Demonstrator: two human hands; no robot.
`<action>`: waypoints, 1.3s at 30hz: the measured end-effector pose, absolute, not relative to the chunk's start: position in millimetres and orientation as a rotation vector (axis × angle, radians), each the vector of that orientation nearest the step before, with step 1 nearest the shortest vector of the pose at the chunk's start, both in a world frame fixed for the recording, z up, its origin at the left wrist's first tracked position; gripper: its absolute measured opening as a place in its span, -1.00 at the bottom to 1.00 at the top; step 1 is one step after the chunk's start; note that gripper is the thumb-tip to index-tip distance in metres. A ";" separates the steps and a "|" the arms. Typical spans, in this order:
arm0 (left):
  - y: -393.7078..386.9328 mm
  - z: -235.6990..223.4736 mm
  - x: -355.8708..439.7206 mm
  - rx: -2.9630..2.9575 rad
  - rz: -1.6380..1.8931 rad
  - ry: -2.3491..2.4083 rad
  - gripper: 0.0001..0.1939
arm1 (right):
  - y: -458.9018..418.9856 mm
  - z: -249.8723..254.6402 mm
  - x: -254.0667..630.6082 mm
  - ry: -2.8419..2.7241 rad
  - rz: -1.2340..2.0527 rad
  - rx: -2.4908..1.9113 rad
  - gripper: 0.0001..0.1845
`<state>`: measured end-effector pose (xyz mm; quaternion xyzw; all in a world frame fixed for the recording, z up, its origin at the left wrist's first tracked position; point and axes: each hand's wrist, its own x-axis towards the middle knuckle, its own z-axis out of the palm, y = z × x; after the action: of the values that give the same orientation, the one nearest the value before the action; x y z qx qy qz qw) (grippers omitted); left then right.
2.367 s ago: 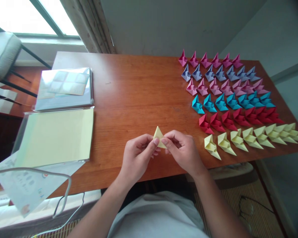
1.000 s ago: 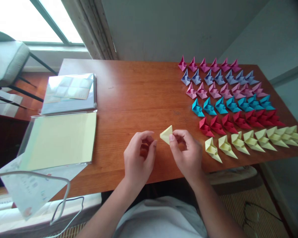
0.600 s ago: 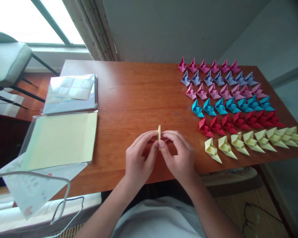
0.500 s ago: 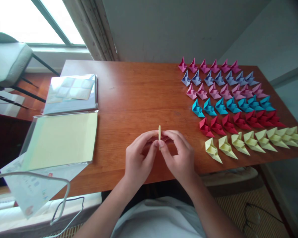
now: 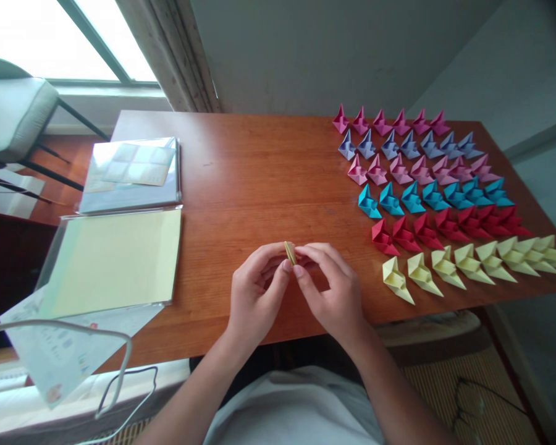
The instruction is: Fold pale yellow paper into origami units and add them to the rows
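Note:
A small folded piece of yellow paper [image 5: 290, 252] is pinched between both hands above the table's front edge, tilted and seen nearly edge-on. My left hand [image 5: 259, 287] grips its left side, thumb towards me and fingers behind. From the right, my right hand [image 5: 331, 284] closes on it with thumb and fingertips. The fingers partly hide the lower part of the paper. To the right of my hands runs a row of finished yellow origami pieces [image 5: 396, 279], each with pointed ends and an open pocket.
Behind the yellow row stand rows of red [image 5: 427, 230], blue [image 5: 412, 198], pink [image 5: 400, 169], lilac [image 5: 390, 144] and magenta [image 5: 382, 123] origami pieces. On the left lie a pack of yellow paper [image 5: 115, 262] and another clear-wrapped pack [image 5: 130, 194]. A white cable [image 5: 74, 329] crosses the front left corner.
The yellow paper was a flat triangle facing me, then hung from my right hand alone while my left was apart. Both hands took it edge-on, and it has since tilted and shifted slightly left.

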<state>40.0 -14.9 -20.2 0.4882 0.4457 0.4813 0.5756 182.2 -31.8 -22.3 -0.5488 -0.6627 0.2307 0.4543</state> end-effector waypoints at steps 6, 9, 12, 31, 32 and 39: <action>-16.3 -22.3 40.8 1.194 1.151 1.074 -0.83 | -35.2 -24.5 180.9 -1.618 0.562 -1.377 -0.72; -15.2 -22.3 41.3 1.177 1.173 1.077 -0.84 | -36.8 -25.7 179.8 -1.628 0.513 -1.373 -0.71; -13.7 -20.5 41.3 1.126 1.166 1.074 -0.85 | -38.3 -26.5 178.0 -1.639 0.460 -1.359 -0.68; -12.6 -15.5 41.1 1.173 1.198 1.245 -0.88 | -47.4 -18.9 171.6 -1.687 0.520 -1.295 -0.68; -13.1 -16.3 41.3 1.180 1.198 1.248 -0.87 | -47.2 -19.0 171.8 -1.691 0.509 -1.303 -0.68; -15.2 -19.3 42.5 1.196 1.120 1.202 -0.88 | -43.3 -18.8 178.1 -1.750 0.389 -1.327 -0.65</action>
<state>42.5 -15.2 -19.3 0.5002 0.5028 0.4683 0.5269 178.1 -43.3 -18.8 -0.5341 -0.7047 0.1567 0.4399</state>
